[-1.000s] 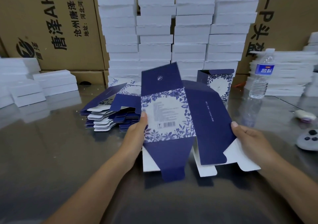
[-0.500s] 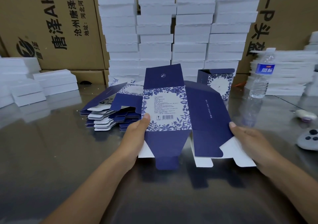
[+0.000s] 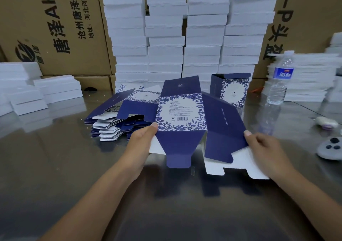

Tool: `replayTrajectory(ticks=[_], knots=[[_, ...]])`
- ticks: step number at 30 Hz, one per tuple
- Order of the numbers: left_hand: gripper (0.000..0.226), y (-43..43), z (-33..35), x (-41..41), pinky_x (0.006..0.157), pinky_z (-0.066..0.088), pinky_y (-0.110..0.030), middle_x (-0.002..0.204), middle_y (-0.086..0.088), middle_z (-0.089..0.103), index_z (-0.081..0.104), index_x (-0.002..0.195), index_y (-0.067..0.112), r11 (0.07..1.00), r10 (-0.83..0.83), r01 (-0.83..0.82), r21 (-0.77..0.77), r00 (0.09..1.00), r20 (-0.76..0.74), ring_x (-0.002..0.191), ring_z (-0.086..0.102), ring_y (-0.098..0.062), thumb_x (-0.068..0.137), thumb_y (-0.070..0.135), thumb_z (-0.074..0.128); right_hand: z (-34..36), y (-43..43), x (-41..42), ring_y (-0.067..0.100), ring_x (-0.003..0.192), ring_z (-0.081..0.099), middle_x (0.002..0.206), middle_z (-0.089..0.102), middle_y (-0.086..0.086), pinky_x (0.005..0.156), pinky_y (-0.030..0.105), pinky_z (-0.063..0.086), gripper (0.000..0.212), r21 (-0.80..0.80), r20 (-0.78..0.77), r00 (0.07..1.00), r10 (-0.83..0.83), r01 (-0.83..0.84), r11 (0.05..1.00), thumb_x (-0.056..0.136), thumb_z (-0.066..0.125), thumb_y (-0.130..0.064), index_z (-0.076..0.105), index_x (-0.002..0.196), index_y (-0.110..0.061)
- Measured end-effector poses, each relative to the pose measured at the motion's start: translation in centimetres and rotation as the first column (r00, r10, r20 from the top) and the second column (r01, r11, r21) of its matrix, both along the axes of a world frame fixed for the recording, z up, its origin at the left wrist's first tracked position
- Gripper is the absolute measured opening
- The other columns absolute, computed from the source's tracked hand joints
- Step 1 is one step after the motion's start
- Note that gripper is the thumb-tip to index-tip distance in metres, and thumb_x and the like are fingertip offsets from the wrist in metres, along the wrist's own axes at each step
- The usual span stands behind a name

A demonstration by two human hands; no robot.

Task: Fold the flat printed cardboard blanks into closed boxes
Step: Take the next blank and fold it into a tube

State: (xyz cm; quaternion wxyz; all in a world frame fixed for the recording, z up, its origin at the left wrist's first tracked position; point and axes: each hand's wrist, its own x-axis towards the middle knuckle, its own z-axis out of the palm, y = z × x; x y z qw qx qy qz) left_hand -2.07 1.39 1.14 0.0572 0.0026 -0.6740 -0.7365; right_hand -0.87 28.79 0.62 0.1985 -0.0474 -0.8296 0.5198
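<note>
Left grip pinches blank edge | right grip pinches opposite edge | blank's small print unreadable

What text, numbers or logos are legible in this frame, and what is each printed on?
"唐泽": left brown carton.
"AH4", cut off at the top: same carton.
"沧州唐泽通信", cut off: same carton.
"地址:河北河间", cut off: same carton.
"0-P头盔", start cut off: right brown carton.
Label on the water bottle: blurred, unreadable.
Barcode, panel print and side line on the held blank: too small to read.
</note>
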Motion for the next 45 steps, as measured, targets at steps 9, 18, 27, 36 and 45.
replayTrajectory(ticks=[9, 18, 27, 36, 45], knots=[[0.031, 0.3, 0.4, 0.6, 0.075, 0.046, -0.036, 0.082, -0.013, 0.069, 0.066, 0.086, 0.007, 0.999, -0.018, 0.02, -0.042, 0.999, 0.047, 0.081, 0.062, -0.028, 0.099, 0.027, 0.046, -1.2, -0.1, -0.2, 0.008, 0.09, 0.055, 0.096, 0.054, -0.015, 0.08, 0.028, 0.042, 0.009, 0.303, -0.111, 0.985, 0.133, -0.094, 0.948, 0.089, 0.053, -0.038, 0.056, 0.096, -0.033], [0.016, 0.6, 0.2, 0.1, 0.083, 0.051, -0.043, 0.089, -0.014, 0.057, 0.056, 0.084, 0.018, 0.999, 0.022, -0.022, 0.044, 1.0, -0.001, 0.086, 0.058, -0.027, 0.097, 0.025, 0.051, -0.4, -1.4, 1.2, -0.014, 0.117, 0.038, 0.126, 0.038, -0.031, 0.09, 0.012, 0.035, 0.079, 0.386, 0.035, 0.904, 0.426, -0.405, 0.829, 0.057, 0.057, -0.072, 0.032, 0.128, -0.051], [0.026, 1.0, -0.8, -0.4, 0.077, 0.047, -0.032, 0.083, 0.01, 0.073, 0.055, 0.122, 0.029, 0.974, -0.181, 0.172, -0.146, 0.982, -0.048, 0.075, 0.07, -0.008, 0.102, 0.027, 0.038, -0.1, -1.5, 1.7, -0.007, 0.117, 0.046, 0.131, 0.047, -0.024, 0.092, 0.015, 0.036, 0.085, 0.413, -0.042, 0.916, 0.4, -0.349, 0.842, 0.066, 0.051, -0.07, 0.033, 0.142, -0.038], [0.074, 0.2, -1.4, 0.1, 0.081, 0.047, -0.009, 0.129, 0.014, 0.055, 0.03, 0.145, 0.031, 0.84, -0.298, 0.179, -0.513, 0.941, -0.159, 0.113, 0.055, 0.002, 0.086, -0.005, 0.056, -0.3, -1.8, 1.4, 0.011, 0.072, 0.061, 0.076, 0.066, 0.002, 0.068, 0.029, 0.045, 0.055, 0.245, -0.209, 0.902, 0.377, -0.325, 0.913, 0.092, 0.035, -0.06, 0.062, 0.079, -0.014], [0.103, 0.6, -1.2, 0.5, 0.102, 0.041, -0.019, 0.138, 0.016, 0.046, 0.006, 0.148, 0.047, 0.841, -0.364, 0.237, -0.486, 0.913, -0.185, 0.123, 0.046, 0.005, 0.076, 0.027, 0.077, -0.6, -2.3, 0.5, 0.002, 0.079, 0.069, 0.081, 0.074, -0.014, 0.067, 0.017, 0.054, 0.041, -0.191, -0.267, 0.899, 0.347, -0.402, 0.895, 0.082, 0.038, -0.048, 0.071, 0.075, -0.025]])
